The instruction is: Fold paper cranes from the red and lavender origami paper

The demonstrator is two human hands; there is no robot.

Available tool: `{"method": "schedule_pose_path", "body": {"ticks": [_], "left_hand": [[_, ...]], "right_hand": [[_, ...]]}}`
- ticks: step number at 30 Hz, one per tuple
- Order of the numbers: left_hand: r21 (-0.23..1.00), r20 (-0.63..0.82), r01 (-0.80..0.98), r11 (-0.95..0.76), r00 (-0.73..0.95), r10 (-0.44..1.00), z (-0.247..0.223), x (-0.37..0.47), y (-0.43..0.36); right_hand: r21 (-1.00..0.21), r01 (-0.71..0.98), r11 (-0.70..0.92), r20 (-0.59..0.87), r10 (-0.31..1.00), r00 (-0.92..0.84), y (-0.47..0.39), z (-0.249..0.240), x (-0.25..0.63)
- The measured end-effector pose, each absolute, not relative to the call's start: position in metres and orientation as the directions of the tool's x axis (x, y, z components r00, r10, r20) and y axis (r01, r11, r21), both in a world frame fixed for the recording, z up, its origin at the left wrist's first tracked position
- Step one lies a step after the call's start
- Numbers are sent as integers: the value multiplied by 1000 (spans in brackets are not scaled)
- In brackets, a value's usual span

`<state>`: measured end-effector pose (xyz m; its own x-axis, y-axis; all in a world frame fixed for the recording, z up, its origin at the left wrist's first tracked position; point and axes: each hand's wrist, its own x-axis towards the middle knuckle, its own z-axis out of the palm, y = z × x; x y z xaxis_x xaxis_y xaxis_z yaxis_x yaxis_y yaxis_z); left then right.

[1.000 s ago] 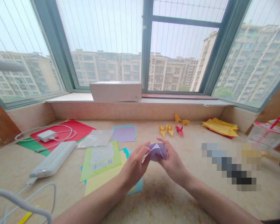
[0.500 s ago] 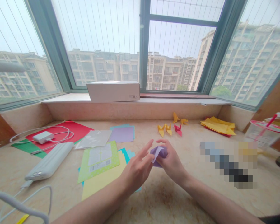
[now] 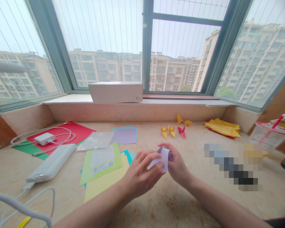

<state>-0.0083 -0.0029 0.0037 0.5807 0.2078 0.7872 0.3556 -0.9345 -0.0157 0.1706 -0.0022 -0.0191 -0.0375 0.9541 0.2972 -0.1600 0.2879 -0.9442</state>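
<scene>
A small piece of folded purple origami paper (image 3: 164, 157) is held between my two hands, just above the stone counter. My left hand (image 3: 143, 167) has its fingertips on the paper's pale inner face, with the thumb against the lower edge. My right hand (image 3: 175, 161) grips the right side, its fingers curled behind the sheet. Part of the paper is hidden by the fingers. Beyond the hands stand several small folded cranes: yellow ones (image 3: 172, 131) and a red one (image 3: 181, 131).
Left of my hands lie a green patterned packet (image 3: 85, 171), yellow paper (image 3: 104, 186) and purple sheets (image 3: 125, 136). A power bank (image 3: 51, 163) and charger (image 3: 45, 138) with cables sit farther left. Yellow papers (image 3: 222, 127) and a plastic cup (image 3: 263, 136) stand right. A white box (image 3: 116, 92) rests on the sill.
My left fingers have closed in from being spread and now press on the paper. The paper is opened wider, showing more of its pale face. My right hand has barely moved.
</scene>
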Motion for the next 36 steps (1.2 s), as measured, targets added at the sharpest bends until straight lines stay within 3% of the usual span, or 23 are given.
{"method": "schedule_pose_path", "body": {"ticks": [8,19,26,31,36], "left_hand": [[230,809,396,-889,429,401,-7,-10,13],[409,778,316,-856,370,508,-5,-4,12],[641,619,154,-752,476,625,5,-5,0],[825,450,224,-520,298,842,-5,4,2],[920,333,136,-368,222,916,-6,3,9]], "right_hand": [[-946,-84,313,314,949,1,0,-19,171],[-948,-26,316,316,948,-19,-3,-20,173],[-935,148,323,334,941,54,-2,-22,175],[-890,298,346,381,923,64,-1,-26,177],[-834,336,438,473,881,25,0,-25,180]]}}
